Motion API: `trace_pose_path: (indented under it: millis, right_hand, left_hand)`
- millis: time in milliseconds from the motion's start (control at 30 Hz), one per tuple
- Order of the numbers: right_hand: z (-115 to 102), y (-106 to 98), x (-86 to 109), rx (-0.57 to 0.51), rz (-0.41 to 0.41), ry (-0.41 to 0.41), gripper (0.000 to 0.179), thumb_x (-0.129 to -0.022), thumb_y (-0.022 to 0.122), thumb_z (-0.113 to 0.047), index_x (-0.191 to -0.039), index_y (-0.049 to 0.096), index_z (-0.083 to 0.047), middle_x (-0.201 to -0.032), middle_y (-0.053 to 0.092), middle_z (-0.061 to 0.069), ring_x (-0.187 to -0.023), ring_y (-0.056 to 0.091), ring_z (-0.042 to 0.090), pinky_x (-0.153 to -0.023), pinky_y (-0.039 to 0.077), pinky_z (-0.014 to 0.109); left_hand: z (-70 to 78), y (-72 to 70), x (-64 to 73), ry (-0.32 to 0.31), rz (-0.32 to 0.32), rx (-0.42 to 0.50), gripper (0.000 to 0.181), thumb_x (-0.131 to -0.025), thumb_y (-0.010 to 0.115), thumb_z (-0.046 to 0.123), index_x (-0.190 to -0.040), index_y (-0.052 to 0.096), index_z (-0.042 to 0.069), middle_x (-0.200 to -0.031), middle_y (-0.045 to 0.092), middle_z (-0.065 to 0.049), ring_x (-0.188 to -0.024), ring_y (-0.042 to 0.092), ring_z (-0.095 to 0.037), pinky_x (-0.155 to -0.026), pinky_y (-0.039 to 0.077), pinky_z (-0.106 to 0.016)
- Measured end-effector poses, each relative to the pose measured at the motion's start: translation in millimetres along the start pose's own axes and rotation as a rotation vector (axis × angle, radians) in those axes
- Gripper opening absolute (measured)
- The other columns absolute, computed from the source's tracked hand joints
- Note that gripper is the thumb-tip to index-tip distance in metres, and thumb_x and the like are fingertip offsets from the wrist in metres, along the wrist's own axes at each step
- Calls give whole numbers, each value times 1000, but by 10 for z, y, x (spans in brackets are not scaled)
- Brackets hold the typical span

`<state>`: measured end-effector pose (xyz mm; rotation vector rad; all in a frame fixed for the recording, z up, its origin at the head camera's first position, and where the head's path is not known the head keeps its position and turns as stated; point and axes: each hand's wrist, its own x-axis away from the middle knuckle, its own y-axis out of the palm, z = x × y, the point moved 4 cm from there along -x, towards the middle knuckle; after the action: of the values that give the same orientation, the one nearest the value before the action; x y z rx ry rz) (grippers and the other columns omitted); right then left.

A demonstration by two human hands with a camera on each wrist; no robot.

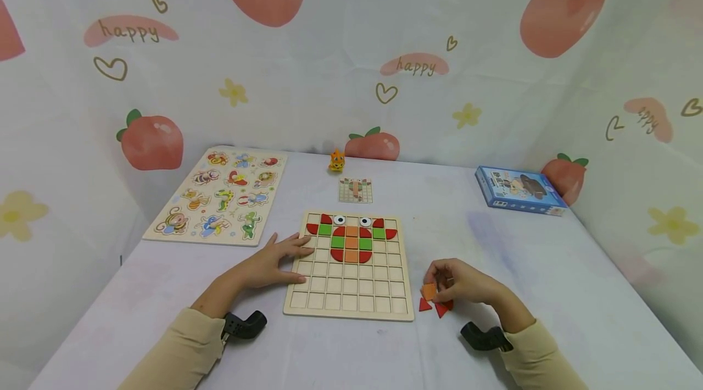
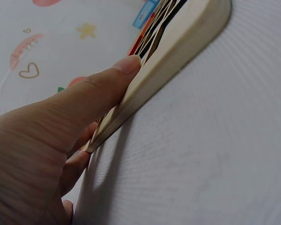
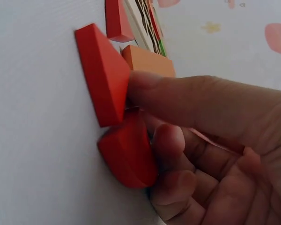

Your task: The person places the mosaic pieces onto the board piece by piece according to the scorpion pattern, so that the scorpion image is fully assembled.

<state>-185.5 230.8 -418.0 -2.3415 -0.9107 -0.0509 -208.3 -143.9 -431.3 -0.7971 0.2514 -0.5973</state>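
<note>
A wooden grid board (image 1: 351, 303) lies on the table. Red, green and orange pieces and two eye pieces fill part of its upper rows. My left hand (image 1: 270, 263) rests at the board's left edge, fingers spread and reaching over the frame; in the left wrist view the thumb (image 2: 129, 65) presses on the rim. Right of the board, my right hand (image 1: 461, 283) pinches an orange square block (image 1: 429, 291) between thumb and fingers. Beneath and beside it lie red triangles (image 3: 100, 77) and a red curved piece (image 3: 131, 152), close to the curled fingers.
A small pattern card (image 1: 356, 190) lies behind the board, with an orange animal figurine (image 1: 337, 161) beyond it. An insect picture puzzle board (image 1: 219, 195) lies at the left, and a blue box (image 1: 519, 190) at the back right. A printed cloth hangs behind the table.
</note>
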Motion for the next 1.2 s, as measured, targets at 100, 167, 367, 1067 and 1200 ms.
trace_pose_path:
  millis: [100, 167, 367, 1067, 1200]
  right_hand:
    - [2, -8, -7, -7, 0, -4, 20, -80, 71, -12, -92, 60, -1, -80, 57, 3, -66, 50, 7, -57, 46, 19]
    - [-2, -19, -18, -2, 9, -2, 17, -82, 69, -11, -92, 60, -1, -80, 59, 3, -68, 52, 8, -59, 47, 20]
    - [-62, -40, -100, 6, 47, 11, 14, -84, 66, -9, -94, 61, -1, -83, 58, 5, -71, 53, 12, -63, 49, 22]
    - [-464, 191, -661, -78, 122, 19, 20, -83, 70, -13, -95, 62, 1, -83, 60, 4, -72, 51, 15, -64, 45, 23]
    - [-536, 251, -753, -69, 117, -6, 18, -83, 69, -11, -94, 63, 1, -84, 62, 5, -72, 52, 12, -65, 45, 23]
  left_hand:
    - [-1, 0, 1, 0, -2, -3, 66, -76, 71, 45, -131, 55, 13, -151, 33, -7, -144, 16, -32, -112, -9, -61]
    - [0, -2, 3, -2, -2, -6, 66, -76, 71, 45, -131, 55, 13, -151, 32, -7, -144, 16, -32, -112, -8, -61]
    - [6, -4, 3, -5, -3, -4, 66, -77, 71, 45, -131, 55, 13, -151, 32, -7, -144, 16, -32, -112, -8, -61]
    - [-6, 3, -3, -10, -4, 2, 66, -76, 71, 46, -132, 54, 14, -152, 32, -6, -144, 16, -31, -113, -9, -60]
    - [-4, -1, -3, -11, -3, 3, 66, -76, 72, 45, -132, 54, 14, -151, 32, -6, -144, 16, -32, -113, -9, -60]
